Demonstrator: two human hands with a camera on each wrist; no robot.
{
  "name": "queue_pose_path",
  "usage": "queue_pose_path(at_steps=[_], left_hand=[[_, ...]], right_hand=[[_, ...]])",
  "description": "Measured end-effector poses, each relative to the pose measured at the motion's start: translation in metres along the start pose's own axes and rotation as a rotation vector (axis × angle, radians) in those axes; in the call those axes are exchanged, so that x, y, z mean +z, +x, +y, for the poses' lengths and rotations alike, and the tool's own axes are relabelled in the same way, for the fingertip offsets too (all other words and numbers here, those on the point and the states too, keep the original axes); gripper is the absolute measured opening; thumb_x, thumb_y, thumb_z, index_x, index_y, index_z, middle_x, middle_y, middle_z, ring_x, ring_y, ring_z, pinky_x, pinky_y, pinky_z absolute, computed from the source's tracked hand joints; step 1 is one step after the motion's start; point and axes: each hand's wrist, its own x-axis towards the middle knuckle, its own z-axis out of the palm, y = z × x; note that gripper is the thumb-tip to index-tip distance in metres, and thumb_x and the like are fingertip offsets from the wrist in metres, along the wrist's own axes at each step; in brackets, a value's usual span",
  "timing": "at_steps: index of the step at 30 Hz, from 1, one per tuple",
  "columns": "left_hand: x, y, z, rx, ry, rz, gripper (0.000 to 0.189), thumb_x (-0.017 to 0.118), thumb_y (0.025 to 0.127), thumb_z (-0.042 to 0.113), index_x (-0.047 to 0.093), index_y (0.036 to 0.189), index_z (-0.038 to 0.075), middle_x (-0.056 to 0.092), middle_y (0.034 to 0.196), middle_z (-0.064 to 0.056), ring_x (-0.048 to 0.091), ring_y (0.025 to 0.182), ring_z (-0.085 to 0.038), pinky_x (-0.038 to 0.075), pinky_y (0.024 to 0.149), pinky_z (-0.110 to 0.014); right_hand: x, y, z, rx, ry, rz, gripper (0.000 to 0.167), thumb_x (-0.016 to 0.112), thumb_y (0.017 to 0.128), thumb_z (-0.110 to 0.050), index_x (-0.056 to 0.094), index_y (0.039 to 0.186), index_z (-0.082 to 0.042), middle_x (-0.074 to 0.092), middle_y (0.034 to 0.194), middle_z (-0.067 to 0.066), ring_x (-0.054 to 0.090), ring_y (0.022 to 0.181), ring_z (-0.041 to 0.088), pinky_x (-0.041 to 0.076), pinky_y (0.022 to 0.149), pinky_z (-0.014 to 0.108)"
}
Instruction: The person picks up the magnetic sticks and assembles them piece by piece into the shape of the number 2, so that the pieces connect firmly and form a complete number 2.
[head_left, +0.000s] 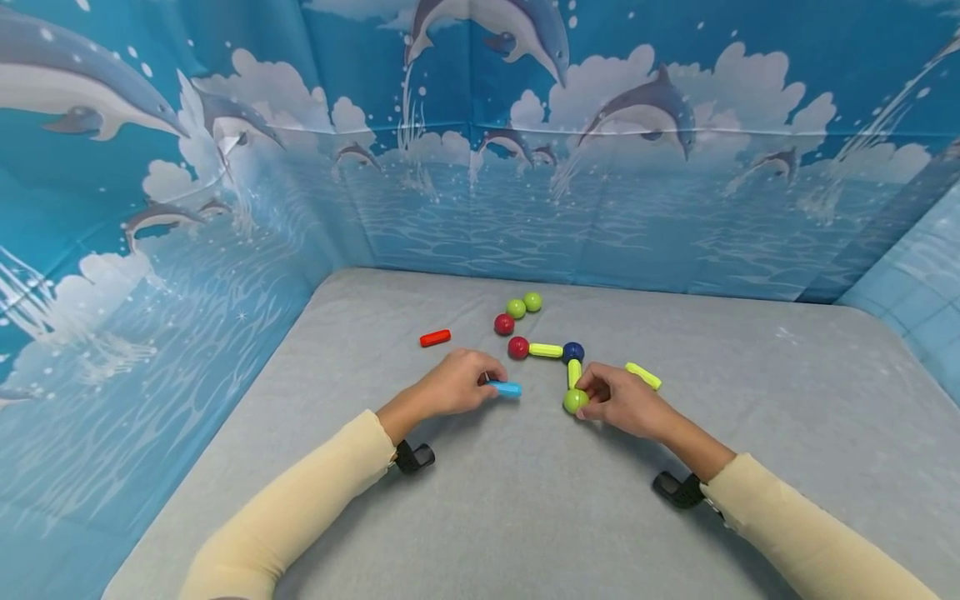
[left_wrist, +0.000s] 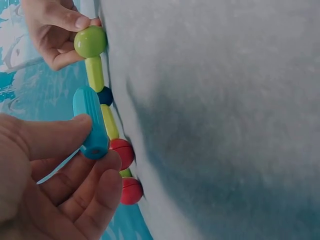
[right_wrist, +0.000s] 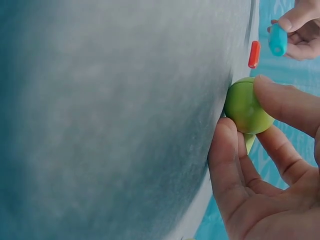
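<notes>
My left hand (head_left: 463, 383) pinches a light blue rod (head_left: 508, 389) between thumb and fingers; in the left wrist view the ridged rod (left_wrist: 91, 120) tilts over the fingertips. My right hand (head_left: 621, 400) grips a green ball (head_left: 575, 402), seen close up in the right wrist view as a glossy ball (right_wrist: 247, 107) against the cloth. A yellow-green rod (head_left: 574, 372) joins that ball to a dark blue ball (head_left: 573, 352). From the blue ball another yellow-green rod (head_left: 546, 350) runs left to a red ball (head_left: 518, 347).
Behind the joined pieces lie a loose red ball (head_left: 504, 324) and two green balls (head_left: 516, 309). A red rod (head_left: 435, 338) lies to the left, and a loose yellow-green rod (head_left: 643, 376) beyond the right hand. Dolphin-print curtains (head_left: 525, 208) border the grey cloth-covered table (head_left: 787, 400).
</notes>
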Motion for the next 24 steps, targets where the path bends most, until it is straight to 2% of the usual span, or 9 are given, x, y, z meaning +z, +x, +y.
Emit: queue_pose_path(at_steps=[8, 17, 24], left_hand=[[0.009, 0.012, -0.001, 0.002, -0.020, -0.023, 0.017, 0.070, 0.091, 0.010, 0.075, 0.107, 0.012, 0.074, 0.100, -0.001, 0.063, 0.092, -0.014, 0.052, 0.085, -0.028], [0.017, 0.029, 0.005, 0.000, -0.049, -0.040, 0.017, 0.071, 0.091, 0.011, 0.075, 0.107, 0.012, 0.075, 0.102, -0.002, 0.065, 0.094, -0.014, 0.052, 0.086, -0.029], [0.024, 0.034, 0.007, -0.022, -0.071, -0.059, 0.017, 0.071, 0.091, 0.012, 0.075, 0.107, 0.013, 0.075, 0.101, -0.002, 0.064, 0.093, -0.012, 0.051, 0.085, -0.026]], right_hand=[[0.000, 0.002, -0.001, 0.006, 0.009, -0.007, 0.023, 0.077, 0.083, -0.006, 0.062, 0.100, -0.007, 0.066, 0.095, 0.008, 0.059, 0.086, 0.017, 0.050, 0.068, 0.025], [-0.001, 0.001, -0.001, 0.006, 0.011, 0.001, 0.023, 0.077, 0.083, -0.006, 0.062, 0.101, -0.007, 0.066, 0.095, 0.008, 0.059, 0.085, 0.017, 0.050, 0.068, 0.024], [0.000, 0.002, 0.001, -0.012, 0.014, -0.004, 0.023, 0.077, 0.084, -0.008, 0.062, 0.101, -0.006, 0.066, 0.094, 0.009, 0.058, 0.082, 0.014, 0.049, 0.065, 0.025]])
